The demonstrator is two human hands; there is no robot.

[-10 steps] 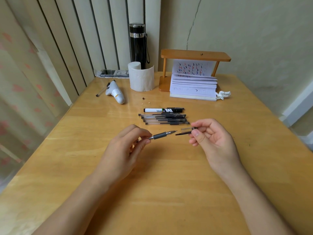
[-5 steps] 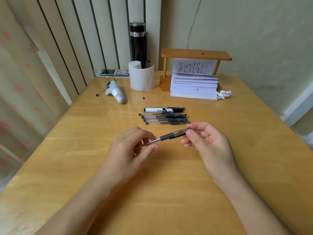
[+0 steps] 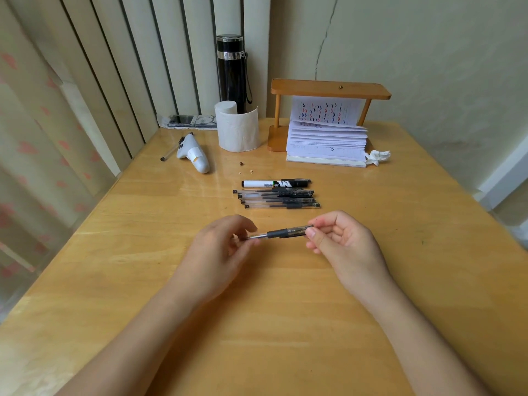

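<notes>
A black gel pen (image 3: pixel 281 233) with a clear barrel and a clear cap hangs level above the wooden table (image 3: pixel 285 324), held between both hands. My left hand (image 3: pixel 220 252) pinches the barrel's left end with curled fingers. My right hand (image 3: pixel 340 244) pinches the capped right end between thumb and fingertips. Just beyond the hands, a row of several capped gel pens (image 3: pixel 278 199) lies side by side, with a white and black marker (image 3: pixel 275 183) at the far side of the row.
At the back stand a black flask (image 3: pixel 231 72), a toilet paper roll (image 3: pixel 238 130), and a wooden stand (image 3: pixel 328 92) over an open notebook (image 3: pixel 325 144). A white handheld device (image 3: pixel 193 155), a crumpled tissue (image 3: pixel 377 157) and small crumbs (image 3: pixel 241 164) also lie there.
One second ago the cap in my right hand was apart from the pen. The hands came together and the cap now sits on the pen's tip.
</notes>
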